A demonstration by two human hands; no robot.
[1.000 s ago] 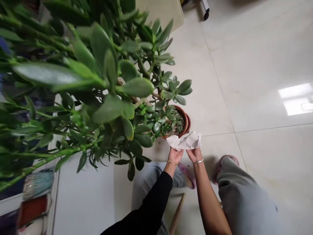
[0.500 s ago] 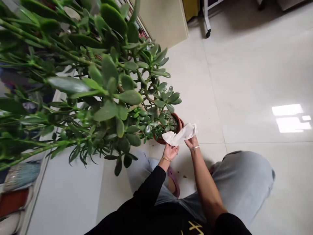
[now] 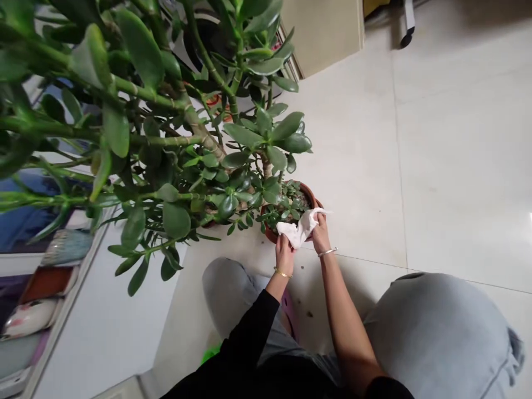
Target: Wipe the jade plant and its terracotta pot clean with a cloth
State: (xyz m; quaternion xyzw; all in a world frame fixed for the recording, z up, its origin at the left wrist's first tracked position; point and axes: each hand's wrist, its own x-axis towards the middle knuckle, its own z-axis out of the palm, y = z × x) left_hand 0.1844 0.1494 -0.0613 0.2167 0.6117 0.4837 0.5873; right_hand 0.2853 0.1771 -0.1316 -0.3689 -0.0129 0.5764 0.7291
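A crumpled white tissue (image 3: 300, 233) is stretched between my two hands, just over the near rim of a brown plant pot (image 3: 308, 195). My left hand (image 3: 284, 255), with a gold bracelet at the wrist, pinches the tissue's left end. Its right end is gripped by my right hand (image 3: 321, 235), which wears a silver bangle. From the pot rises a large jade plant (image 3: 199, 133) with thick green leaves, spreading to the upper left. Small leafy shoots and soil show inside the pot.
Pale tiled floor (image 3: 357, 155) lies to the right, with small brown bits (image 3: 310, 314) near my feet. A shelf with ceramic pots (image 3: 68, 246) stands at left. A beige panel (image 3: 322, 36) and a caster wheel (image 3: 406, 40) are at the top.
The camera view has shifted, and the plant fills more of the upper left. My hands have turned slightly, and the tissue is more bunched, its right end now drawn into my right hand.
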